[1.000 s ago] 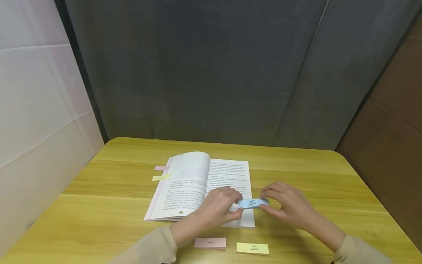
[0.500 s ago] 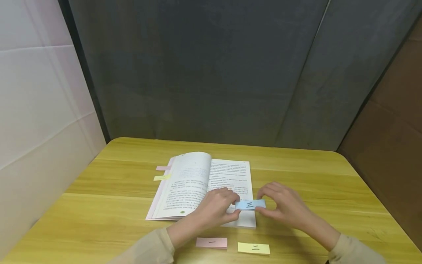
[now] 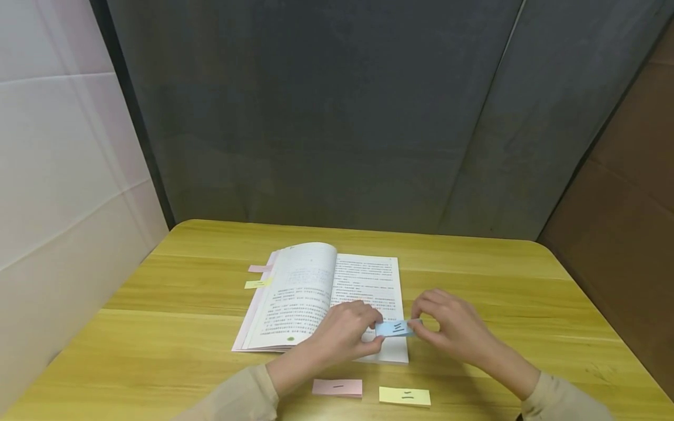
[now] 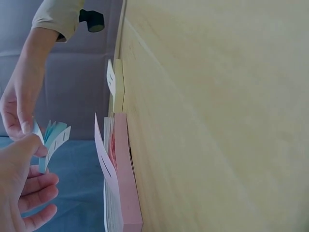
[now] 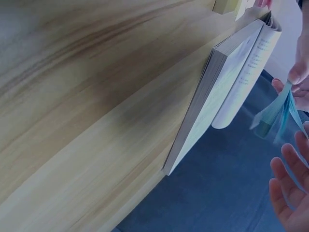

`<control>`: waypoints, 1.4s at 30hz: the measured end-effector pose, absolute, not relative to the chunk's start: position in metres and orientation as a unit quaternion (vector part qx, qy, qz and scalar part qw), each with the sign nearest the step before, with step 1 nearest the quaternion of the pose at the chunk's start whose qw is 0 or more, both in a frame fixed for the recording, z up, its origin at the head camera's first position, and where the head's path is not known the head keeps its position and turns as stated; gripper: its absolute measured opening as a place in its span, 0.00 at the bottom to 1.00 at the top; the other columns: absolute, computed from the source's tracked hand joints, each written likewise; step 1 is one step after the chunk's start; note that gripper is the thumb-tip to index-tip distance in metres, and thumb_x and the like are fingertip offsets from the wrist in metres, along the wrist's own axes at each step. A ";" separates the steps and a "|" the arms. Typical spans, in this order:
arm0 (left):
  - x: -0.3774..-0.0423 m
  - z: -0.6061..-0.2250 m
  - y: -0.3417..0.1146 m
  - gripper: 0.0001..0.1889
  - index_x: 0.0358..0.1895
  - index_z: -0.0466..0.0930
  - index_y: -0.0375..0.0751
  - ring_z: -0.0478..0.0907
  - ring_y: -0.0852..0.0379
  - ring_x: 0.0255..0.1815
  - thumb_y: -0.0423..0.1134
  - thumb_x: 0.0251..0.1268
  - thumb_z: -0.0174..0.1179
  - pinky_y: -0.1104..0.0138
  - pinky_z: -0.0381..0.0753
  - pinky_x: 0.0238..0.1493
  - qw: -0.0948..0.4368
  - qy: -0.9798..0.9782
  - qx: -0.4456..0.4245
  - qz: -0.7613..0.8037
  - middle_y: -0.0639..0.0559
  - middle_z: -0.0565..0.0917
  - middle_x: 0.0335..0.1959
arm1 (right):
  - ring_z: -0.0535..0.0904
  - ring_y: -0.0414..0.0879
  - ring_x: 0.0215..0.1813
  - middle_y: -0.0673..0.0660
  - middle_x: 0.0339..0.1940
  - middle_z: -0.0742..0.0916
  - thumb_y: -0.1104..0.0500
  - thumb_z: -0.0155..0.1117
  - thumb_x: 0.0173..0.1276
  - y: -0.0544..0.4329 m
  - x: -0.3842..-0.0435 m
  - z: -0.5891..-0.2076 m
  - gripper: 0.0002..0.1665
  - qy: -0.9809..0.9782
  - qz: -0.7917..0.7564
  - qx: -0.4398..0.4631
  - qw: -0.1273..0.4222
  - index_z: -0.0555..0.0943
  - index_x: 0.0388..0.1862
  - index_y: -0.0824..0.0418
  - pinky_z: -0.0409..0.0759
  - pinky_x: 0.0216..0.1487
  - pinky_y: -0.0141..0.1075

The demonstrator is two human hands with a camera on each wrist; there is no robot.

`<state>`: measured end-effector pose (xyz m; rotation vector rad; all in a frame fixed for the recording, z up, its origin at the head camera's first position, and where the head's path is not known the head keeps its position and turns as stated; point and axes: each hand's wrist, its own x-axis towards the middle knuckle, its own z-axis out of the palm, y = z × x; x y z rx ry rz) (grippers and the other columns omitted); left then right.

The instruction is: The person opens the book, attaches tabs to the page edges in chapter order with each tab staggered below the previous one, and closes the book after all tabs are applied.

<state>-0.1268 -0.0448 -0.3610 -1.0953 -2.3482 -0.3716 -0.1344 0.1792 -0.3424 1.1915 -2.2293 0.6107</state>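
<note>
Over the lower right page of an open book [image 3: 365,280], both hands are at a pad of light-blue sticky notes [image 3: 391,328] with short dark strokes on its top sheet. My left hand [image 3: 343,328] pinches the pad's left end between thumb and fingers. At the other end, thumb and fingertips of my right hand [image 3: 454,326] pinch the top sheet. In the left wrist view the blue sheets [image 4: 57,133] fan apart at the end away from the left hand. The right wrist view also has the sheets [image 5: 274,116] spread, hanging from the left hand's grip.
A pink sticky pad [image 3: 337,387] and a yellow sticky pad [image 3: 404,396] lie in front of the book on the wooden table [image 3: 158,351]. From the book's left edge stick out a pink tab [image 3: 258,269] and a yellow tab [image 3: 256,284]. A dark partition [image 3: 326,117] stands behind.
Both hands and the blue pad have shifted slightly left. The right fingertips have moved inward over the pad's right end. The book and the other pads stay in place.
</note>
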 end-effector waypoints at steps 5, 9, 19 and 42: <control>-0.128 -0.362 -0.045 0.09 0.28 0.79 0.46 0.64 0.69 0.20 0.46 0.44 0.61 0.80 0.60 0.19 0.240 -0.874 -0.404 -0.122 0.63 0.75 0.21 | 0.73 0.38 0.34 0.43 0.30 0.78 0.58 0.65 0.50 0.177 -0.133 -0.340 0.07 -0.810 0.207 0.470 0.283 0.74 0.21 0.50 0.74 0.30 0.31; -0.128 -0.363 -0.044 0.09 0.27 0.79 0.46 0.63 0.69 0.19 0.47 0.44 0.61 0.79 0.60 0.19 0.228 -0.878 -0.405 -0.112 0.62 0.74 0.19 | 0.73 0.39 0.35 0.44 0.31 0.78 0.56 0.64 0.54 0.176 -0.132 -0.340 0.07 -0.791 0.188 0.498 0.301 0.75 0.21 0.51 0.74 0.31 0.31; -0.130 -0.363 -0.041 0.08 0.24 0.77 0.46 0.64 0.67 0.19 0.46 0.44 0.60 0.78 0.62 0.19 0.251 -0.870 -0.416 -0.082 0.63 0.72 0.17 | 0.73 0.39 0.36 0.45 0.31 0.78 0.55 0.58 0.60 0.172 -0.124 -0.336 0.09 -0.769 0.149 0.536 0.314 0.77 0.21 0.54 0.71 0.30 0.28; -0.130 -0.362 -0.035 0.08 0.26 0.78 0.45 0.63 0.68 0.19 0.46 0.46 0.60 0.79 0.60 0.18 0.232 -0.876 -0.416 -0.072 0.62 0.74 0.20 | 0.76 0.45 0.35 0.50 0.28 0.80 0.57 0.46 0.68 0.173 -0.120 -0.336 0.18 -0.701 0.138 0.564 0.414 0.77 0.20 0.57 0.75 0.32 0.35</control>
